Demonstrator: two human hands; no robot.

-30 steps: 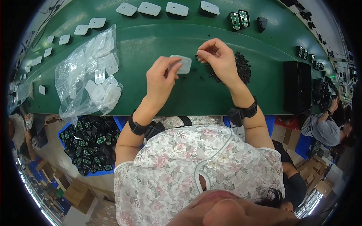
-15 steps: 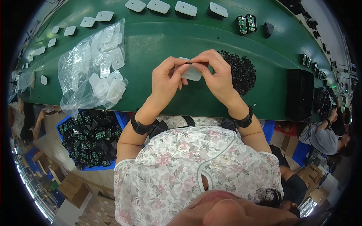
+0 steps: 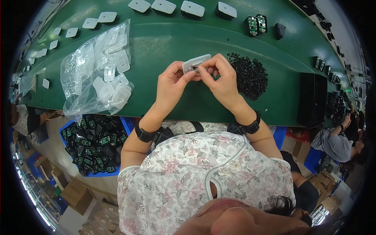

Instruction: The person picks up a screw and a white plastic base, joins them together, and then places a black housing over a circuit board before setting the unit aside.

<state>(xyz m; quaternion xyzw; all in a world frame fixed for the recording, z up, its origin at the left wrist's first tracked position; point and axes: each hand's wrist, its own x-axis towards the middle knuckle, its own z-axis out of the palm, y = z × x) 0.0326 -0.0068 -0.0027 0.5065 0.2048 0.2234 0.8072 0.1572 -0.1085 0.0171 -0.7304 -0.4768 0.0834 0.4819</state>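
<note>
Above the green table I hold a pale translucent plastic cover (image 3: 191, 63) between both hands. My left hand (image 3: 173, 80) is closed on its left end, thumb in front. My right hand (image 3: 221, 78) pinches with thumb and forefinger at a small black part (image 3: 194, 67) on the cover's face, fingertips touching it. Just right of that hand lies a heap of small black parts (image 3: 250, 76). To the left, a clear plastic bag (image 3: 78, 74) spills more of the pale covers (image 3: 105, 91) onto the table.
Along the far side stand several white-topped housings (image 3: 192, 8), two housings with green circuit boards (image 3: 257, 25) and a black housing (image 3: 279, 31). A black box (image 3: 312, 100) stands at the right. Below the table edge, a blue bin (image 3: 94, 174) holds many circuit-board housings. A co-worker (image 3: 333, 143) sits far right.
The cover has been tilted up, so its face with the black part now shows. My right hand has shifted slightly left and down over it; the left still grips its end.
</note>
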